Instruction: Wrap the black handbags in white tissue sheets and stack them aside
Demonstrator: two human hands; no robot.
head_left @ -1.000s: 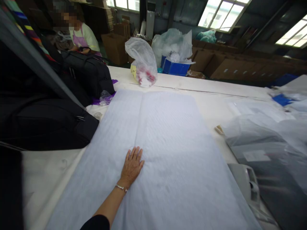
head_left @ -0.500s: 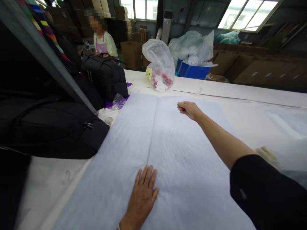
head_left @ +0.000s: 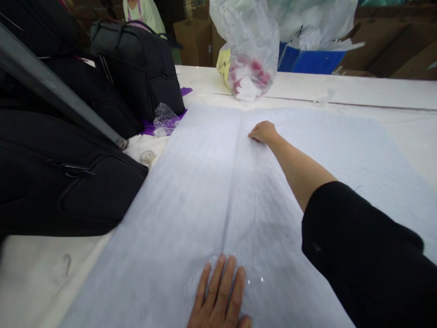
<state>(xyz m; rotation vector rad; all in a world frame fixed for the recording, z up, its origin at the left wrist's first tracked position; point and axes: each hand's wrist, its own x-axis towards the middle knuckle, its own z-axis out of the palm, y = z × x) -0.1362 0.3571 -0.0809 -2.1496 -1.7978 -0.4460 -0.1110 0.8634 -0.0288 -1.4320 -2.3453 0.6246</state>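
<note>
Left hand (head_left: 218,298), lower centre of the frame: palm down and flat on the pale sheet (head_left: 191,191), fingers straight and held close together; it grips nothing. Right hand (head_left: 262,132), upper centre: it rests knuckles-up on the same sheet with the fingers curled under. Whether they pinch the material cannot be told. Its black-sleeved arm crosses the frame from the lower right.

The sheet lies spread over the white surface (head_left: 375,91) and fills most of the middle of the frame. A lengthwise crease (head_left: 235,182) runs from just left of the right hand down to the left hand's fingertips.

At left, a black bag (head_left: 68,191) touches the sheet's edge, and a grey bar (head_left: 61,100) slants across it. A second black bag (head_left: 136,68) stands behind, at upper left. Crumpled clear plastic (head_left: 164,119) on a purple scrap (head_left: 148,130) lies just beside the sheet's far left corner.

At upper centre, beyond the sheet, stand a clear plastic bag (head_left: 251,54) holding red and white items and, to its right, a blue bin (head_left: 307,61). A person (head_left: 143,9) is partly visible at the top edge.
</note>
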